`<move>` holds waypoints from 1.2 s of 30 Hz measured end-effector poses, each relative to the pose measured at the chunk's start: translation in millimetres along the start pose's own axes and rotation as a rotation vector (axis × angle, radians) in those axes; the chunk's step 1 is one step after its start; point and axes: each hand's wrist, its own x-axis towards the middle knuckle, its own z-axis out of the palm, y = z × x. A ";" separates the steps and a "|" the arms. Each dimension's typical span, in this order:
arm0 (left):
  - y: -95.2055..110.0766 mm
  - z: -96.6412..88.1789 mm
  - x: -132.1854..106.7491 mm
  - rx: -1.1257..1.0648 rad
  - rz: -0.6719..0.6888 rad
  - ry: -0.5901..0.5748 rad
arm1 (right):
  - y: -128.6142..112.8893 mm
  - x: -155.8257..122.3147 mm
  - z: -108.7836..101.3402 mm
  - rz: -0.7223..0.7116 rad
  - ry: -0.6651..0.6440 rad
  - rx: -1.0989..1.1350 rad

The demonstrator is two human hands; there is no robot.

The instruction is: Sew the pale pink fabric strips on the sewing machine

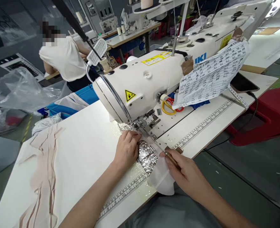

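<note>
My left hand (pixel 127 147) has its fingers curled and pressed together on the edge of a sheer white fabric piece (pixel 162 177), just in front of the sewing machine's presser foot (pixel 136 124). My right hand (pixel 183 167) is closed around the wooden handle of an awl (pixel 173 161). The awl's thin metal shaft points up and left along the fabric towards the needle area. Crinkled silver foil (pixel 148 156) covers the table surface between my hands. The fabric's lower end hangs over the table's front edge. The white sewing machine (pixel 140 79) stands above my hands.
Pale pink fabric strips (pixel 48 171) lie on the left of the table (pixel 83 152). Yellow- and red-handled scissors (pixel 168 107), a handwritten paper sheet (pixel 213 76) and a phone (pixel 244 83) are to the right. A red stool (pixel 265 117) stands beyond. Another person (pixel 64 58) sits behind.
</note>
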 end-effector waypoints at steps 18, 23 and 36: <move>4.8 -1.5 1.1 0.008 0.027 0.000 | 2.8 23.0 7.7 -0.090 -0.005 -0.064; 4.1 -0.1 0.3 0.089 -0.046 -0.052 | 0.9 27.5 9.0 -0.106 -0.002 -0.050; 2.7 2.1 1.6 0.146 -0.122 -0.132 | 6.0 30.3 16.7 -0.267 0.097 -0.147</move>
